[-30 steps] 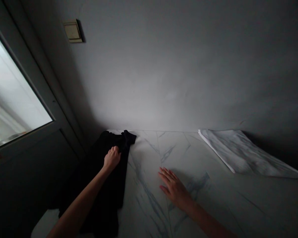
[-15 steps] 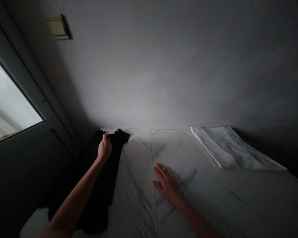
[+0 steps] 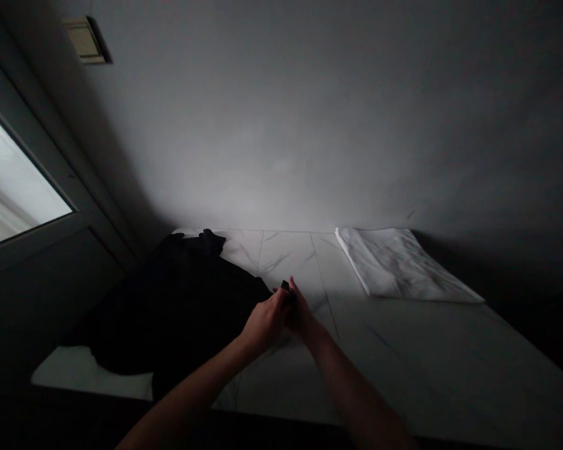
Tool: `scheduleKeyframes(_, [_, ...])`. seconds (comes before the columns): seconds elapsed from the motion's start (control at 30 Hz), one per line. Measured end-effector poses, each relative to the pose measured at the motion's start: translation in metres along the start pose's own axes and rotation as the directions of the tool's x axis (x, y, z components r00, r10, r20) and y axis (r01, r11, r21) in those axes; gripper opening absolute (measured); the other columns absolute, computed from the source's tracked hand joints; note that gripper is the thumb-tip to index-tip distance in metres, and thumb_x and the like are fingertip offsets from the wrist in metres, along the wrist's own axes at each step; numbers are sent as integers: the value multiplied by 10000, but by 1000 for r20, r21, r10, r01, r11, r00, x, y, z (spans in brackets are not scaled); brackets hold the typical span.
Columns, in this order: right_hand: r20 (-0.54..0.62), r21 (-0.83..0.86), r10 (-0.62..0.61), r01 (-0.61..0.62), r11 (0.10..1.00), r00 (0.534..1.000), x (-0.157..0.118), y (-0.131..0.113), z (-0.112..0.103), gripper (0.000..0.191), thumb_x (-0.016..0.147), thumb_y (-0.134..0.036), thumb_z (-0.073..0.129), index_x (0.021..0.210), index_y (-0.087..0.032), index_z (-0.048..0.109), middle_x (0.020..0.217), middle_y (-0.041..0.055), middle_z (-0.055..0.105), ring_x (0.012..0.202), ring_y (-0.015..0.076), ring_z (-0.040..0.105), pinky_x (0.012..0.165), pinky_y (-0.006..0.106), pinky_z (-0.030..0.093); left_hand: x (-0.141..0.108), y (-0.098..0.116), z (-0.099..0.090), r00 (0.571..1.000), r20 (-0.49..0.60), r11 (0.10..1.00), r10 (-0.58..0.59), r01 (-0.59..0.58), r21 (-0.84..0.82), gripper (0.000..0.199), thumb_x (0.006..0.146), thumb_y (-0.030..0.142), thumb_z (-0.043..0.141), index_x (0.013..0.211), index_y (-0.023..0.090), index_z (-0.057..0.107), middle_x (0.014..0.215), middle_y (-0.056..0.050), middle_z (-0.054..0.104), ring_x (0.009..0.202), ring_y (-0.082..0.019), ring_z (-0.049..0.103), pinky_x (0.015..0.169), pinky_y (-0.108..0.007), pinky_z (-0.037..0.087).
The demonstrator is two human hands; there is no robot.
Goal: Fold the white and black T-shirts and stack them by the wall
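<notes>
Our left hand [image 3: 265, 322] and right hand [image 3: 300, 312] have come together and now close on a small dark corner, apparently of the black cloth [image 3: 169, 306], pinching it between them. The cloth has spread wider and lies mostly to the left of our hands, on the marble-patterned table [image 3: 281, 262]. A folded white sheet [image 3: 398, 265] lies well to the right, near the wall [image 3: 281, 125].

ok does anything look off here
The black garment looks rumpled, its far end bunched near the wall, and a small black piece pokes out between the left hand and right hand. Nothing looks spilled.
</notes>
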State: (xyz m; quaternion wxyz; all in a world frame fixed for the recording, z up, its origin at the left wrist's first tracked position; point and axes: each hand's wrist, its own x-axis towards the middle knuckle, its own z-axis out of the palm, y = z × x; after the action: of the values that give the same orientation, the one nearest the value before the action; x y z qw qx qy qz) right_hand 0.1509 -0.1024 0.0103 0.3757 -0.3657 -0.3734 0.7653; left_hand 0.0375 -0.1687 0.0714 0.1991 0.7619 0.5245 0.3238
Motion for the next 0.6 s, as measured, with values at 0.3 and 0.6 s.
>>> scheduleKeyframes(0.3, [224,-585,-378,434,685,899,-47,-40,-73,240,697,-230,702,923,-269,773,1096,18,752,1158,256,620,1160,406,339,8,44,58,978,146,967,146,-111,-228,106,861,206,567,924,283,605,995,-74,711,922,-231,683,802,-348,553])
scheduleKeyframes(0.6, [-69,-682,-125,45,730,990,-49,-77,-102,320,633,-121,636,916,-207,757,868,14,757,828,196,687,752,274,526,72,-69,-42,993,-51,929,-108,119,350,263,951,184,424,1090,216,644,1142,-69,695,1064,-203,652,936,-318,505])
